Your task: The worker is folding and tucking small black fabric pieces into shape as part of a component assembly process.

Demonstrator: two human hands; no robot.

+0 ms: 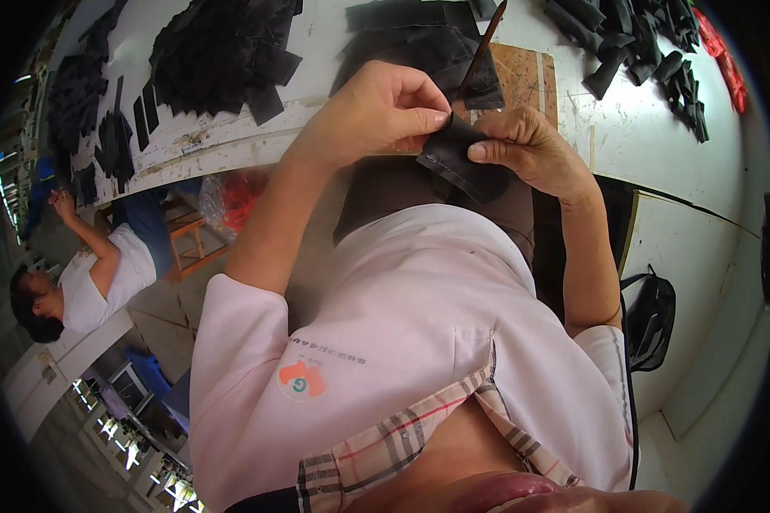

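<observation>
Between my two hands, above my lap at the table's near edge, is a black fabric piece with a pale stitched line along its lower edge. Thumb and forefinger of my left hand pinch its upper left corner. My right hand grips the right side, thumb pressed on top and fingers curled behind. Just beyond the fabric, a thin dark reddish-brown stick slants up to the right; its lower end sits close to my left fingertips. Behind it lies a stack of flat black pieces, partly covered by my left hand.
A brown board lies on the white table. Large black fabric heaps fill the far left; rolled black pieces lie far right, beside red plastic. A co-worker sits at left near a wooden stool. A black bag hangs at right.
</observation>
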